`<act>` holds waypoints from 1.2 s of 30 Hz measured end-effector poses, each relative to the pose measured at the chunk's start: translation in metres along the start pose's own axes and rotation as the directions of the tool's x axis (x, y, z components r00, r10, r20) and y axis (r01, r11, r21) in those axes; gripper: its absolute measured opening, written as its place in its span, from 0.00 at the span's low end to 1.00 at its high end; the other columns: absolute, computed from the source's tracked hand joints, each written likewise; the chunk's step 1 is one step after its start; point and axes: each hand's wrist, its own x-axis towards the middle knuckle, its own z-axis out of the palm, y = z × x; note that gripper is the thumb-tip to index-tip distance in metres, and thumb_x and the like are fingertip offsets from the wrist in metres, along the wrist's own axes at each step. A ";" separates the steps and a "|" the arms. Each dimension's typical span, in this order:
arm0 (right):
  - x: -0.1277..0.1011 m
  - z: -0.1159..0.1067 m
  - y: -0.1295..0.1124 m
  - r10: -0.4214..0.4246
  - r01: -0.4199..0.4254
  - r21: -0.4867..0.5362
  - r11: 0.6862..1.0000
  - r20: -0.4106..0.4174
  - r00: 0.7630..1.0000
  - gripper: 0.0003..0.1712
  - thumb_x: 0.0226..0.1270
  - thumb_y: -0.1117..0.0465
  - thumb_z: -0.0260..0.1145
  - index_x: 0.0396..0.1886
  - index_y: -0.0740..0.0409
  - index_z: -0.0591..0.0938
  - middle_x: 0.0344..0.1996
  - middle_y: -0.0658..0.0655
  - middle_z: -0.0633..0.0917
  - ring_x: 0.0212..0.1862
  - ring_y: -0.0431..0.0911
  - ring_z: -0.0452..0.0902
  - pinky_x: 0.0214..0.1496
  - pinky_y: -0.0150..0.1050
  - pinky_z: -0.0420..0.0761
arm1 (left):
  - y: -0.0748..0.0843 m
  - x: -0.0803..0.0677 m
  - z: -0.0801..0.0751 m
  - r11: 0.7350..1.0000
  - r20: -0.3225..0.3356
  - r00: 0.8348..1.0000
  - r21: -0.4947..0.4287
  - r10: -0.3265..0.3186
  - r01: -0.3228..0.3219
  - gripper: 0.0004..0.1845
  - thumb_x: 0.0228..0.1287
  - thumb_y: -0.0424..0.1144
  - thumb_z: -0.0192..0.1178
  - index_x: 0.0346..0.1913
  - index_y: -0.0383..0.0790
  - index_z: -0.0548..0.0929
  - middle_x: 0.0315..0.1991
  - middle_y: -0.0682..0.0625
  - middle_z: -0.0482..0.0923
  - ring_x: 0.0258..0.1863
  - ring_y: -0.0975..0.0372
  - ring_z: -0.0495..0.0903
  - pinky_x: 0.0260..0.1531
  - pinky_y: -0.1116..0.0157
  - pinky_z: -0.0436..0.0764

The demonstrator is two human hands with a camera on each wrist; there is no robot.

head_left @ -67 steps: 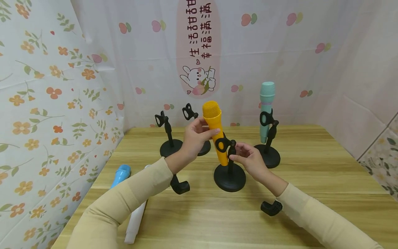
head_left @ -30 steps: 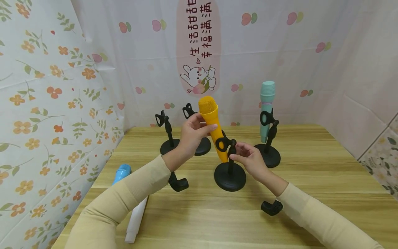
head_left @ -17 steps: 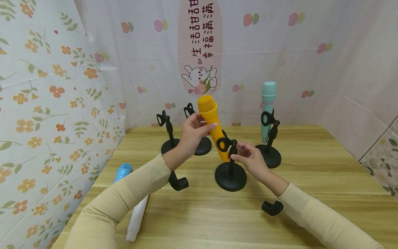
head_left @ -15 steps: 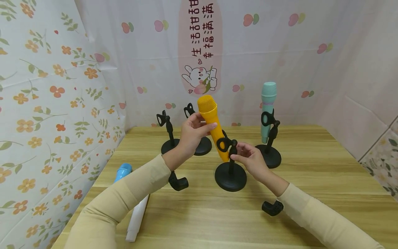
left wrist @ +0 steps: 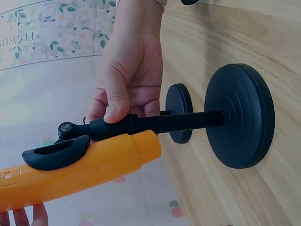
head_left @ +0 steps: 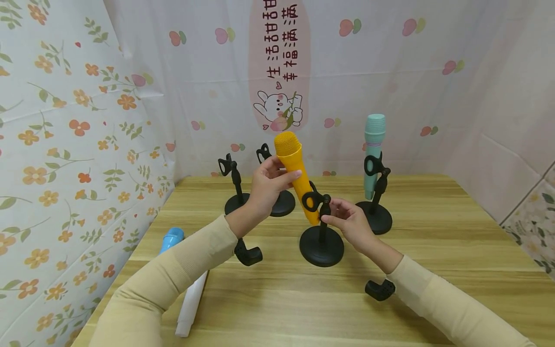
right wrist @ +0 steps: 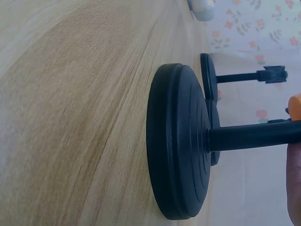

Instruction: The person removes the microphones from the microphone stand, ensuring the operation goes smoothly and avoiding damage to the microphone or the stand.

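A yellow microphone (head_left: 301, 187) leans with its mesh head up and to the left. My left hand (head_left: 268, 187) holds it below the head, thumb in front and fingers behind. Its lower body sits in the clip (left wrist: 73, 151) of a black desk stand (head_left: 322, 247), and the tail end sticks out past the clip. My right hand (head_left: 352, 225) pinches the stand's upright just under the clip joint. In the left wrist view, that thumb lies on the thick collar (left wrist: 110, 129). The stand's round base (right wrist: 176, 141) rests on the wooden table.
Two black stands (head_left: 237, 203) with bare clips are behind my left hand. At back right, another stand (head_left: 375, 219) bears a mint microphone (head_left: 375, 132). A blue microphone (head_left: 172, 237) and a white one (head_left: 190, 308) lie by my left sleeve. Black elbow-shaped pieces (head_left: 379, 290) lie nearer.
My left hand has drawn the yellow microphone a little up and to the left, and it tilts more. The right hand keeps its pinch on the stand.
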 end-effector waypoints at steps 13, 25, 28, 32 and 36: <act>0.000 0.001 0.001 -0.005 0.005 0.007 1.000 -0.003 1.000 0.22 0.60 0.62 0.73 0.52 0.65 0.78 0.42 0.52 0.78 0.44 0.45 0.74 0.47 0.28 0.78 | 0.001 0.000 -0.003 1.000 -0.017 1.000 -0.017 -0.003 0.002 0.20 0.61 0.30 0.67 0.56 0.36 0.76 0.51 0.43 0.79 0.49 0.52 0.80 0.48 0.56 0.81; -0.002 0.002 -0.002 0.016 -0.016 -0.002 1.000 -0.010 1.000 0.25 0.61 0.64 0.72 0.56 0.69 0.76 0.44 0.55 0.78 0.45 0.45 0.73 0.47 0.27 0.78 | 0.003 0.000 -0.015 0.998 -0.050 0.999 -0.067 -0.013 0.009 0.19 0.63 0.31 0.65 0.57 0.36 0.76 0.50 0.42 0.78 0.49 0.52 0.79 0.49 0.56 0.81; -0.002 0.001 -0.003 0.023 -0.023 -0.003 1.000 -0.018 1.000 0.26 0.61 0.64 0.72 0.57 0.69 0.76 0.44 0.54 0.78 0.45 0.45 0.73 0.46 0.27 0.78 | 0.004 0.002 -0.024 0.997 -0.091 0.996 -0.076 0.001 -0.008 0.18 0.64 0.30 0.64 0.56 0.37 0.76 0.48 0.42 0.78 0.49 0.52 0.80 0.47 0.55 0.81; -0.002 -0.001 -0.001 0.030 -0.030 -0.010 1.000 -0.018 0.999 0.27 0.61 0.62 0.73 0.57 0.68 0.76 0.44 0.54 0.77 0.46 0.46 0.72 0.46 0.27 0.78 | 0.005 0.002 -0.032 0.997 -0.113 0.993 -0.080 -0.014 0.005 0.18 0.63 0.30 0.64 0.56 0.37 0.76 0.47 0.43 0.78 0.49 0.52 0.80 0.46 0.54 0.82; -0.001 0.000 0.000 0.029 -0.029 -0.009 1.000 -0.013 1.000 0.27 0.60 0.61 0.73 0.57 0.67 0.76 0.44 0.55 0.77 0.45 0.46 0.72 0.46 0.27 0.78 | 0.006 0.000 -0.034 0.996 -0.115 0.993 -0.085 -0.028 0.019 0.18 0.63 0.29 0.65 0.55 0.36 0.77 0.47 0.43 0.78 0.48 0.52 0.81 0.46 0.53 0.82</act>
